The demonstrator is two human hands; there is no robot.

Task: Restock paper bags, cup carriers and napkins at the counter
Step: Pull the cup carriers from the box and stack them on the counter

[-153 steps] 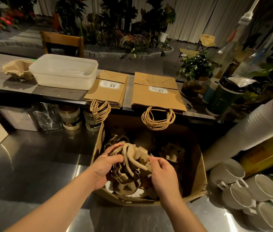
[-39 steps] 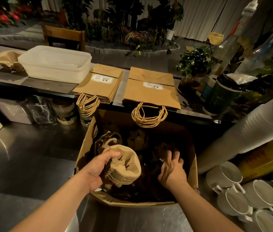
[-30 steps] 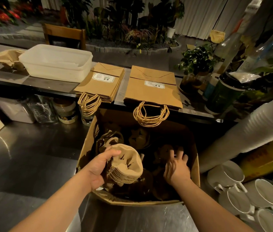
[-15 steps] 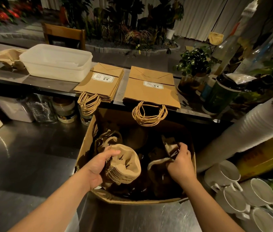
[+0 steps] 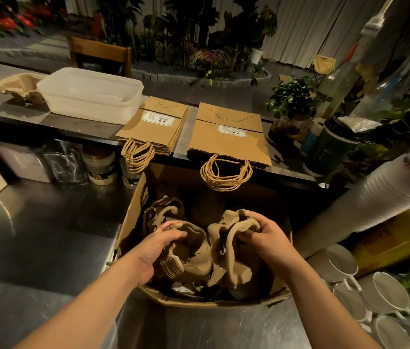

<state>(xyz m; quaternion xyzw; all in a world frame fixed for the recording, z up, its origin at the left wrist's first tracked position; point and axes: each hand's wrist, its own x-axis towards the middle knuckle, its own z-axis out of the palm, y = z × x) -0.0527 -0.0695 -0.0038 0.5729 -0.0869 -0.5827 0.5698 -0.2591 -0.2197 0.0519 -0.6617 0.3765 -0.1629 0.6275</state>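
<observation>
An open cardboard box (image 5: 133, 217) stands on the steel worktop in front of me, holding brown pulp cup carriers. My left hand (image 5: 156, 250) grips a nested stack of cup carriers (image 5: 189, 255) inside the box. My right hand (image 5: 264, 238) grips another cup carrier (image 5: 229, 238) just beside that stack. Two piles of flat kraft paper bags (image 5: 229, 139) (image 5: 156, 127) lie on the raised counter behind the box, their handles hanging over the edge. More cup carriers (image 5: 20, 85) sit at the counter's far left.
A white plastic tub (image 5: 90, 94) sits on the counter left of the bags. Jars (image 5: 100, 165) stand under the counter. Stacked white cups (image 5: 375, 205) and white mugs (image 5: 345, 263) crowd the right. A potted plant (image 5: 292, 102) and a dark green cup (image 5: 329, 149) stand right of the bags.
My right hand reached into the box's right side, took a carrier and lifted it toward the stack in my left hand. My left hand stayed on its stack.
</observation>
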